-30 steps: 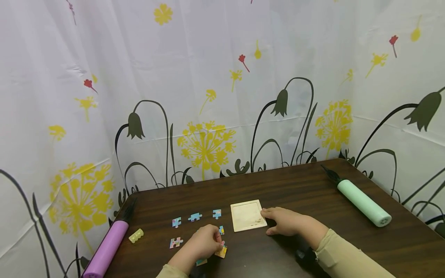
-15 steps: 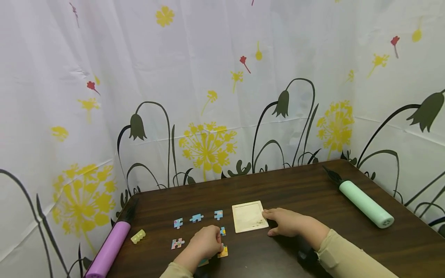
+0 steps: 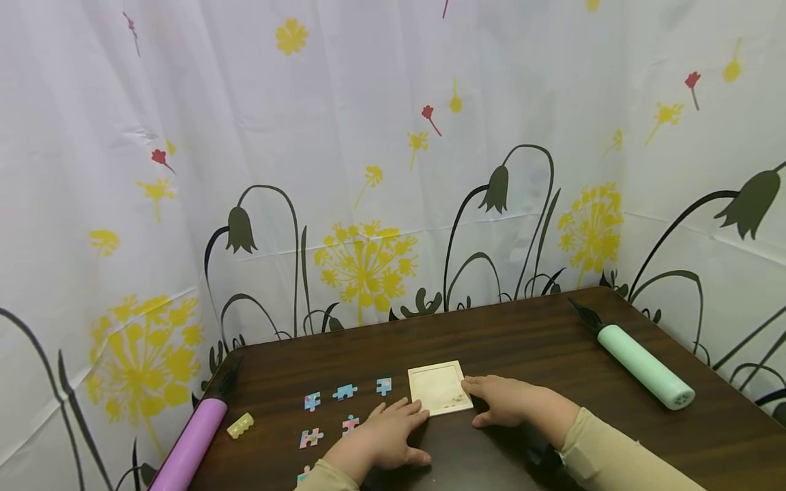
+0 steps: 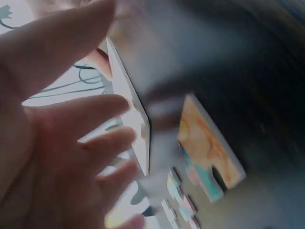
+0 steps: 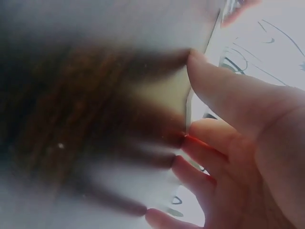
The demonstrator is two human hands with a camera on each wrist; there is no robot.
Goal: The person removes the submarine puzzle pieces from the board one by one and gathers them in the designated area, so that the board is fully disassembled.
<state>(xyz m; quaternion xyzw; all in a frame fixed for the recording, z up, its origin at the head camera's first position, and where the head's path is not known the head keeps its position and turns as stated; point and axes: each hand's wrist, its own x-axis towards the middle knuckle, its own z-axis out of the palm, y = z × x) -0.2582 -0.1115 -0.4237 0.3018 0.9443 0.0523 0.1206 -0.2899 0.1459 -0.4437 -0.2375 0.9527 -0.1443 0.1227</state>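
A shallow, pale wooden puzzle tray (image 3: 439,390) lies on the table between both hands. My left hand (image 3: 388,438) is spread, palm down, with its fingertips at the tray's near left edge; whether they touch it I cannot tell. Beyond those fingers in the left wrist view lies an orange and teal jigsaw piece (image 4: 205,143), hidden by the hand in the head view. My right hand (image 3: 502,399) rests its fingertips along the tray's right edge, the thumb apart on the table side. Several blue and pink jigsaw pieces (image 3: 345,391) lie loose left of the tray.
At the table's left side lie a purple pump (image 3: 190,447) and a small yellow block (image 3: 240,425). A mint green pump (image 3: 645,366) lies near the right edge of the dark wooden table (image 3: 522,327). A flowered curtain (image 3: 368,136) hangs behind.
My left hand has let go of the orange jigsaw piece, spread its fingers and moved right to the tray. The right hand has stayed at the tray's edge.
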